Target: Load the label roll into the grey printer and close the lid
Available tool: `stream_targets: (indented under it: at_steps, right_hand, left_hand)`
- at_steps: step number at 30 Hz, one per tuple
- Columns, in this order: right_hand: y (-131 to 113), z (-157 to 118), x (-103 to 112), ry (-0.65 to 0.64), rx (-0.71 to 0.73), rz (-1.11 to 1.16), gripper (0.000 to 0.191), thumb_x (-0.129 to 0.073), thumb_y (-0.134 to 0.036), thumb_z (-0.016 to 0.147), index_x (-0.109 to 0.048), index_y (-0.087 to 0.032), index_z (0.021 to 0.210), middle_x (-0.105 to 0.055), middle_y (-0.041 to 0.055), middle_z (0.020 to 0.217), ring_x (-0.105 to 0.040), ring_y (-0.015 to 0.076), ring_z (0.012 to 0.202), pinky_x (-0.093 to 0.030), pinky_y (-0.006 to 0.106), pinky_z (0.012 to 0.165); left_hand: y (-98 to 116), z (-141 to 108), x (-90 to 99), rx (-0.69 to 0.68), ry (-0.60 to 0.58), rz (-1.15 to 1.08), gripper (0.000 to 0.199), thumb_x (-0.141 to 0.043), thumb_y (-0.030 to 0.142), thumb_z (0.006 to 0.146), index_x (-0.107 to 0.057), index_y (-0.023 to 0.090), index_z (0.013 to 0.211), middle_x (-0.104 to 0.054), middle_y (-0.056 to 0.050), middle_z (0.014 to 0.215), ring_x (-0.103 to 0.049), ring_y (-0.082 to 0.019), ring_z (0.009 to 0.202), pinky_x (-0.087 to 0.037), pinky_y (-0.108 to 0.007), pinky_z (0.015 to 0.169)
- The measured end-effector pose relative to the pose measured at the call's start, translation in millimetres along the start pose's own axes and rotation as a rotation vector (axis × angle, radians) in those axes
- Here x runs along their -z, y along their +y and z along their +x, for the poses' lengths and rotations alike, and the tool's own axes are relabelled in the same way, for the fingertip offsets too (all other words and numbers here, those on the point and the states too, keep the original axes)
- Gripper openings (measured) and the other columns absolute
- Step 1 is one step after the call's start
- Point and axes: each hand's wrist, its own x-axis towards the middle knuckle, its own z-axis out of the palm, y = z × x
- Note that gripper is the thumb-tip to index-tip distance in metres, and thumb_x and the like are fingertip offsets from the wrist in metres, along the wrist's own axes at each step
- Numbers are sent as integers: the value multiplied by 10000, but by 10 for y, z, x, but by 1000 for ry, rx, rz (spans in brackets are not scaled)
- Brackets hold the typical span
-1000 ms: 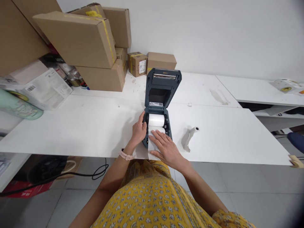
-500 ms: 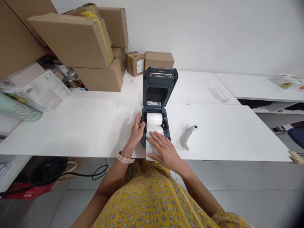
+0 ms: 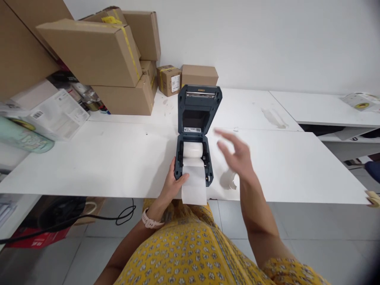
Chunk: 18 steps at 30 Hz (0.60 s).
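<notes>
A dark grey label printer (image 3: pixel 209 152) stands at the table's front edge with its lid (image 3: pixel 194 107) raised. Inside lies a white paper roll (image 3: pixel 192 150), and its loose strip (image 3: pixel 194 192) runs out over the front edge. My left hand (image 3: pixel 171 184) grips the printer's left front side, fingers along the wall, thumb resting on the strip. My right hand (image 3: pixel 238 156) is in the air to the right of the printer, blurred, fingers apart and holding nothing. Partly hidden by the right forearm, a curled white paper scrap (image 3: pixel 234 181) lies on the table.
Cardboard boxes (image 3: pixel 92 55) are stacked at the back left. Two small boxes (image 3: pixel 199 74) stand behind the printer. At the far left are a white carton (image 3: pixel 59 113) and a mint-green bottle (image 3: pixel 29 136). Below the table hangs a black cable (image 3: pixel 97 217).
My right hand has lifted off the paper strip and moved up and right, away from the printer. My left hand has slid down toward the front corner, its thumb now over the strip.
</notes>
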Motion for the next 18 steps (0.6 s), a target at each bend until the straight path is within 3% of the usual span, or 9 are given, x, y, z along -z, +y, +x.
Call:
stream_targets:
  at_steps: [1, 2, 4, 6, 8, 11, 14, 18]
  right_hand:
    - [81, 281, 12, 120, 9, -12, 431, -557, -522, 1026, -638, -297, 1385, -679, 69, 1424, -626, 267, 1355, -509, 515, 1160]
    - [173, 575, -3, 154, 5, 5, 521, -512, -583, 1028, -565, -291, 1456, -597, 80, 1522, -571, 255, 1415, -471, 485, 1193]
    - [362, 1130, -91, 132, -66, 109, 647, -352, -668, 1042, -435, -276, 1551, -462, 80, 1636, -477, 230, 1497, -427, 409, 1214]
    - [497, 1520, -204, 40, -163, 208, 772, -116, -702, 1035, -474, -220, 1520, -534, 76, 1569, -512, 221, 1467, -434, 391, 1189]
    - [516, 1636, -289, 15, -198, 253, 863, -33, -733, 1004, -562, -203, 1433, -632, 62, 1455, -595, 207, 1380, -455, 423, 1180]
    - [321, 1273, -331, 135, -129, 207, 784, -88, -726, 1022, -643, -251, 1303, -697, 37, 1354, -630, 184, 1299, -461, 425, 1187]
    - [43, 523, -351, 272, 15, 88, 535, -254, -577, 1096, -687, -280, 1202, -718, 40, 1284, -632, 199, 1281, -485, 435, 1168]
    - [-64, -480, -492, 291, 144, -21, 341, -383, -325, 1094, -657, -334, 1296, -659, 27, 1399, -586, 239, 1372, -479, 559, 1166]
  left_hand:
    - [10, 2, -3, 1, 7, 5, 1014, -788, 525, 827, -240, 272, 1642, -380, -127, 1679, -394, -353, 1533, -362, -503, 1256]
    - [16, -1, -9, 1, 13, 8, 1018, -795, 524, 820, -247, 270, 1641, -382, -127, 1679, -393, -357, 1533, -368, -499, 1253]
    - [13, -23, -26, 2, 26, 3, 1059, -813, 536, 796, -242, 256, 1643, -386, -139, 1674, -401, -369, 1527, -396, -493, 1237]
    - [-8, -66, -50, 9, 40, -11, 1096, -822, 555, 780, -227, 246, 1646, -391, -153, 1669, -418, -374, 1516, -422, -486, 1220]
    - [-36, -119, -76, 26, 48, -31, 1092, -812, 566, 788, -216, 249, 1646, -398, -158, 1663, -443, -367, 1500, -437, -485, 1209]
    - [-65, -184, -96, 35, 44, -52, 1078, -799, 575, 799, -210, 253, 1643, -408, -161, 1657, -463, -362, 1485, -436, -496, 1211]
    - [-71, -230, -55, 19, 17, -36, 1105, -811, 559, 794, -184, 259, 1653, -390, -160, 1666, -435, -367, 1502, -401, -509, 1234]
    - [-62, -322, 87, -5, -80, 3, 1060, -794, 539, 821, -186, 311, 1659, -260, -118, 1731, -338, -378, 1557, -354, -508, 1263]
